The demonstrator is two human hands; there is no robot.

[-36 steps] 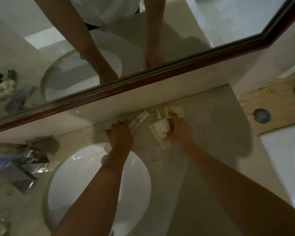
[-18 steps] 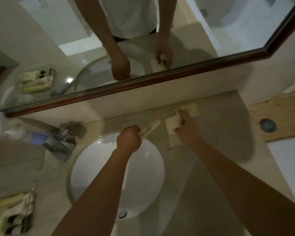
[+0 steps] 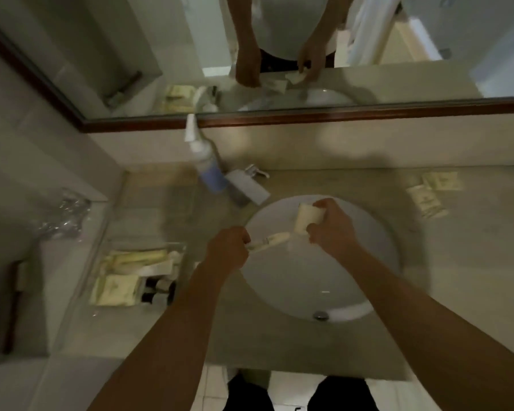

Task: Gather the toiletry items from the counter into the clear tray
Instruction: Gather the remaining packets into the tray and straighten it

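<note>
A slim tube (image 3: 269,242) is gripped in the closed left hand (image 3: 227,252) above the sink (image 3: 368,280), and just beyond it a cream packet (image 3: 308,218) is pinched in the right hand (image 3: 333,225). The clear tray (image 3: 131,271), left of the left hand, is blurred; its walls are hard to trace. Far right of the right hand, smeared packets (image 3: 433,192) are seen on the counter (image 3: 457,262).
</note>
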